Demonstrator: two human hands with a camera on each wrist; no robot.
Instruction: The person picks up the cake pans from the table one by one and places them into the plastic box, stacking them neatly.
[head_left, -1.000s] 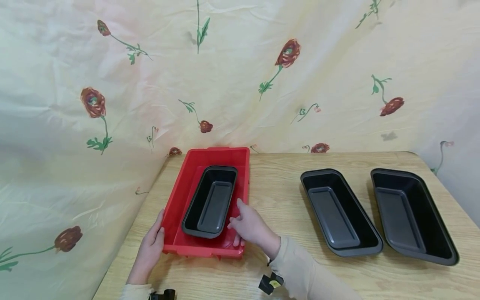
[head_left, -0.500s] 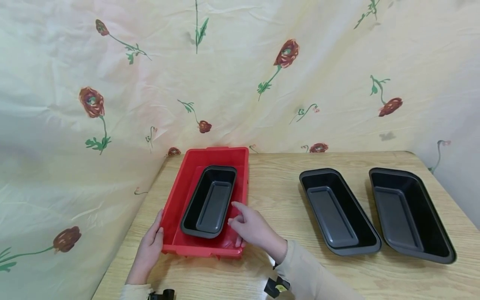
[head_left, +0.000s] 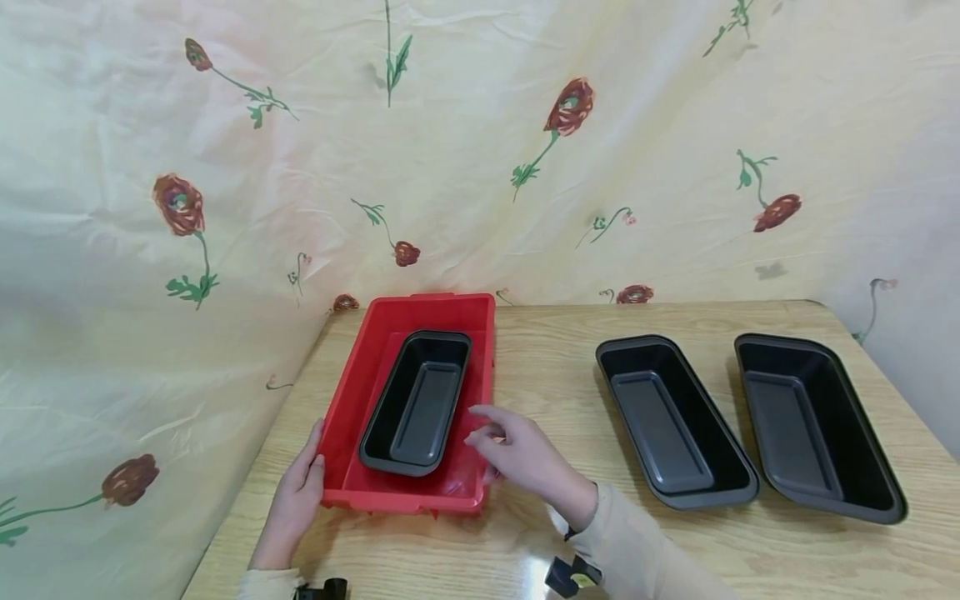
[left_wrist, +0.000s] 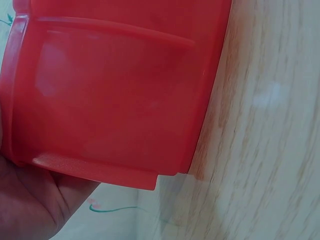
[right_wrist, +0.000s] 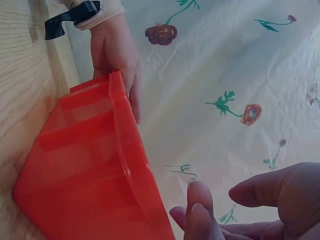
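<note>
A red plastic tray (head_left: 401,501) lies on the table's left side in the head view, with one dark loaf pan (head_left: 427,404) inside it. My left hand (head_left: 294,496) holds the tray's near left corner, thumb at the rim. In the left wrist view, part of that hand (left_wrist: 32,200) shows at the tray's red wall (left_wrist: 110,105). Beside the near right edge is my right hand (head_left: 531,454), its fingers loosely bent and holding nothing. In the right wrist view the right hand's fingers (right_wrist: 197,215) appear apart from the tray wall (right_wrist: 80,175).
Two more dark loaf pans, one (head_left: 663,425) nearer the tray and another (head_left: 802,433) farther right, stand on the wooden table (head_left: 547,367). A flowered cloth (head_left: 465,167) hangs behind and to the left of the table.
My right hand has drawn back a little to the right, away from the tray's inside. The left hand keeps its hold on the tray. The pans stay where they were.
</note>
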